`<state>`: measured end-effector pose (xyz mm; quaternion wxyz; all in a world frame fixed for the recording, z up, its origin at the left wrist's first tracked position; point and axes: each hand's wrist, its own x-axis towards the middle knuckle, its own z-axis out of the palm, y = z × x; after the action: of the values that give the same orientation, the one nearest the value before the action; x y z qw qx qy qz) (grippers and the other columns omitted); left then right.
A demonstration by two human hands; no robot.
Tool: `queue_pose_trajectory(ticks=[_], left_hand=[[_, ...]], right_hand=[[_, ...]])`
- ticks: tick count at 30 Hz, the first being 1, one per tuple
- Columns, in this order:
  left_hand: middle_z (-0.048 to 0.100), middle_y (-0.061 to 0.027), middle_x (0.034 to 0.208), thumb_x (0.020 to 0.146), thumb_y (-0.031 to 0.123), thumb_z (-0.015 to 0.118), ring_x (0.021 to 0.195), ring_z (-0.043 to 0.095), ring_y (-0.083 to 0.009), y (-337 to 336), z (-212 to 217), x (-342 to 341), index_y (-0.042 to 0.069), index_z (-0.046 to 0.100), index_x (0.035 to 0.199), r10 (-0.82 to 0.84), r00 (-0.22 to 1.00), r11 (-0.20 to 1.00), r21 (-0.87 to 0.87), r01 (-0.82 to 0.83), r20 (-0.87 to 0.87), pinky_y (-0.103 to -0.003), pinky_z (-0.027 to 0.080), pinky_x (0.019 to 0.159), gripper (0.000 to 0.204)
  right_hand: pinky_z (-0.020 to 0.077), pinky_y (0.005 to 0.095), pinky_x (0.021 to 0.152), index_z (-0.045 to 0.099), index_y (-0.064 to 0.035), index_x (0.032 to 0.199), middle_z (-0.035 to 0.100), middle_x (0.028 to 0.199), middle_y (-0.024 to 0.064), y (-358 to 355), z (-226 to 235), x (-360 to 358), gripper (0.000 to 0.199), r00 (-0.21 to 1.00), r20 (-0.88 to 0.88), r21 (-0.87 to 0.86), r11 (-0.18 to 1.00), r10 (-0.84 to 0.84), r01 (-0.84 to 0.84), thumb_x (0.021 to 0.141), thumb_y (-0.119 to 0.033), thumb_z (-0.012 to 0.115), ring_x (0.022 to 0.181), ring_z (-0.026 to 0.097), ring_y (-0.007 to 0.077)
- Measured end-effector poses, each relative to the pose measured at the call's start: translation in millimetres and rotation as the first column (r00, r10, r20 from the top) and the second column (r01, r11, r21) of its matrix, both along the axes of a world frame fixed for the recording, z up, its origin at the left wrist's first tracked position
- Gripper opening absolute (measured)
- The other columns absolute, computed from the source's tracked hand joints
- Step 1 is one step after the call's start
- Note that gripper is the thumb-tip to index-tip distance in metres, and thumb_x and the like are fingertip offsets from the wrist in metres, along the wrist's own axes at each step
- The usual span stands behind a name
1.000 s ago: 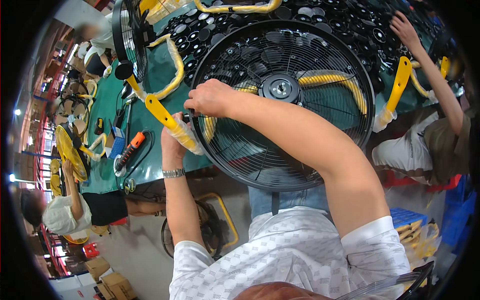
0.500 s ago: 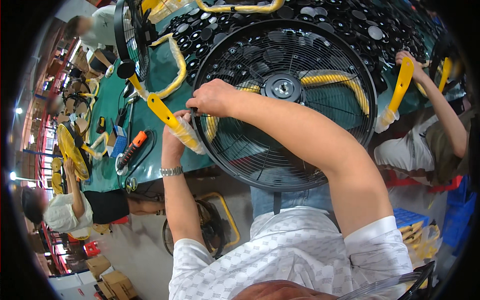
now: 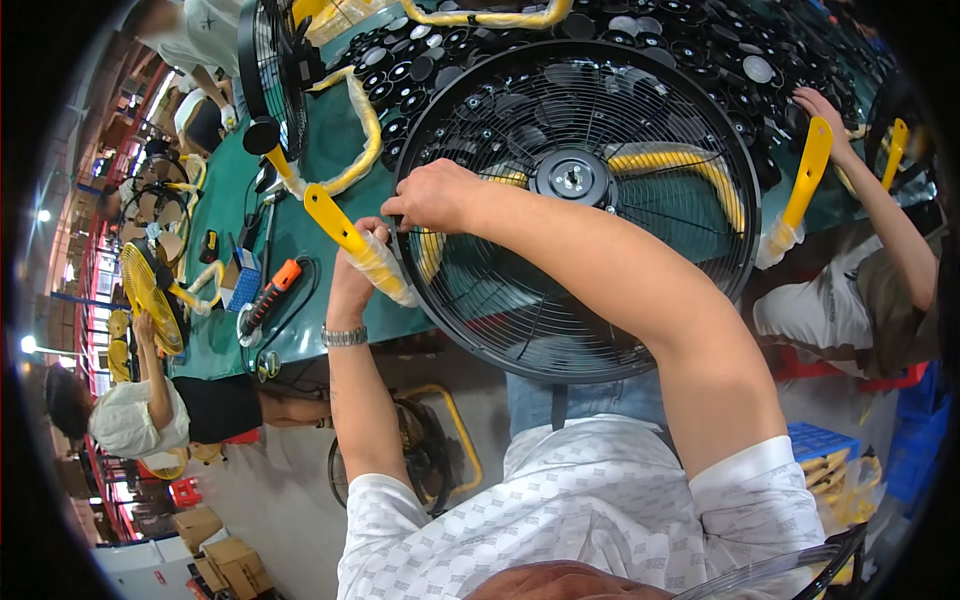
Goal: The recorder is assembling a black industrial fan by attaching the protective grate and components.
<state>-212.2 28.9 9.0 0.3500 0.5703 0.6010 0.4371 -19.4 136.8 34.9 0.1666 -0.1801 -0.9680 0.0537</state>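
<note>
Over a green worktable (image 3: 335,130) rests a black wire-grilled fan (image 3: 573,178), overhanging its near edge. At its left rim slants a yellow bracket (image 3: 338,220). The right hand (image 3: 435,195) curls at that rim; the left hand (image 3: 352,280) is partly behind the bracket; whether either pinches anything, I cannot tell.

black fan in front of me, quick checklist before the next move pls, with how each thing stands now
1. Right hand at the left rim of the black fan: ok.
2. Left hand gripping something: cannot tell, partly hidden behind the left yellow bracket.
3. Left yellow bracket's holed tip against the rim: not ok, it stands apart.
4. Right yellow bracket, same check: not ok, tip apart.
5. Co-worker's hand clear of the fan: ok.
6. Orange-handled tool clear of the fan: ok.
</note>
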Motion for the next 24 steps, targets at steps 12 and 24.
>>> queue_pose_trajectory(ticks=[12, 24], left_hand=[[0.057, 0.0016, 0.082, 0.101, 0.029, 0.056, 0.069, 0.052, -0.0070, 5, -11, -2, 0.003, 0.063, 0.107, 0.152, 0.977, 0.988, -0.005, -0.154, -0.147, -0.025, 0.044, 0.064, 0.028], [0.064, -0.0054, 0.090, 0.100, 0.019, 0.058, 0.076, 0.064, -0.0134, -5, -5, -9, -0.002, 0.062, 0.117, 0.165, 0.843, 0.986, -0.100, -0.133, 0.511, -0.027, 0.054, 0.070, 0.028]], right_hand=[[0.0547, 0.0415, 0.069, 0.069, -0.0210, 0.109, 0.068, 0.087, 0.0060, 0, -12, -2, 0.030, 0.985, -0.172, 0.004, 0.999, -0.034, 0.035, 0.082, -0.034, 0.072, 0.086, 0.069, 0.0273], [0.0533, 0.0409, 0.065, 0.070, -0.0190, 0.098, 0.067, 0.080, 0.0043, 3, -12, -3, 0.023, 0.971, -0.237, 0.077, 0.996, -0.025, 0.044, 0.079, -0.031, 0.073, 0.079, 0.069, 0.0268]])
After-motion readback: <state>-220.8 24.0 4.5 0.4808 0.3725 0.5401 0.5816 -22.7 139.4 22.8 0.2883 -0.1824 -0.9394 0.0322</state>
